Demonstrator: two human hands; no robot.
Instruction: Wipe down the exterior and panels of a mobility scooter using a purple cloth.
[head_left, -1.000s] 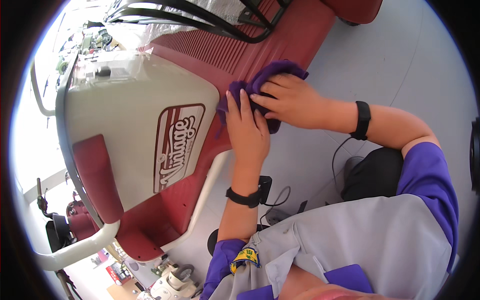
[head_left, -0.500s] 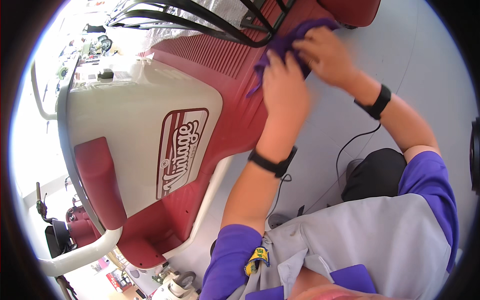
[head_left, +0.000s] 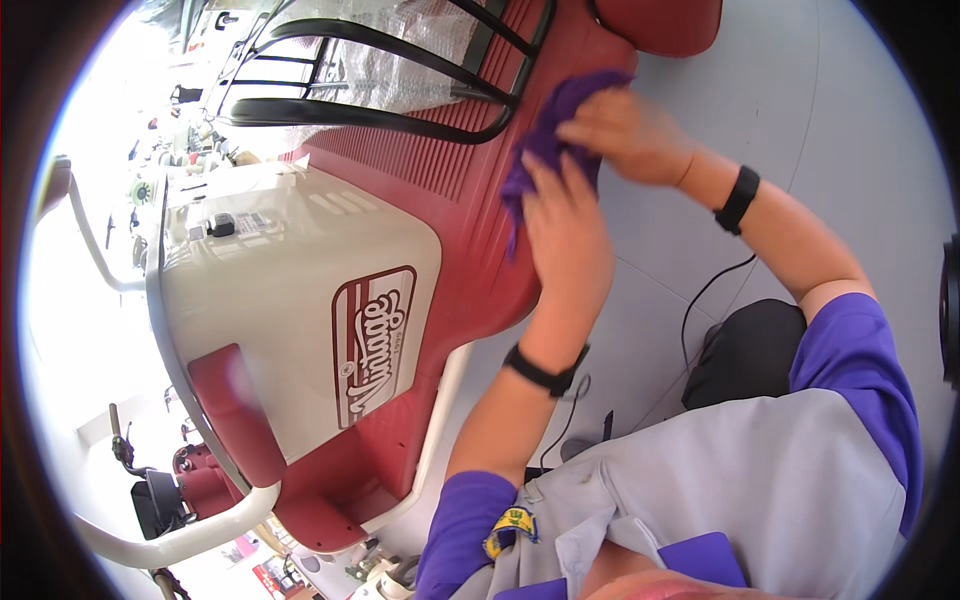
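Observation:
A crumpled purple cloth (head_left: 562, 115) lies against the red ribbed side panel (head_left: 480, 215) of a red and cream vehicle. My left hand (head_left: 570, 225) presses its bent fingers into the lower part of the cloth. Higher up, my right hand (head_left: 625, 135) has its fingers curled on the same cloth, near the panel's outer edge. Both hands are slightly blurred, and the thumbs are largely hidden. A dark band sits on each wrist. The cream seat box (head_left: 290, 300), bearing a printed emblem, stands left of my left hand.
A black metal rack (head_left: 480, 130) juts out close above the cloth, with bubble wrap (head_left: 400, 75) behind it. A red rounded part (head_left: 665, 22) sits at the top. A black cable (head_left: 690, 310) hangs beneath my right arm over the grey tiled floor (head_left: 740, 90). A cream tubular bar (head_left: 190, 535) curves at lower left.
Both hands and the cloth have shifted down and left across the picture, along the red panel. The view has also moved, so more of the black rack shows.

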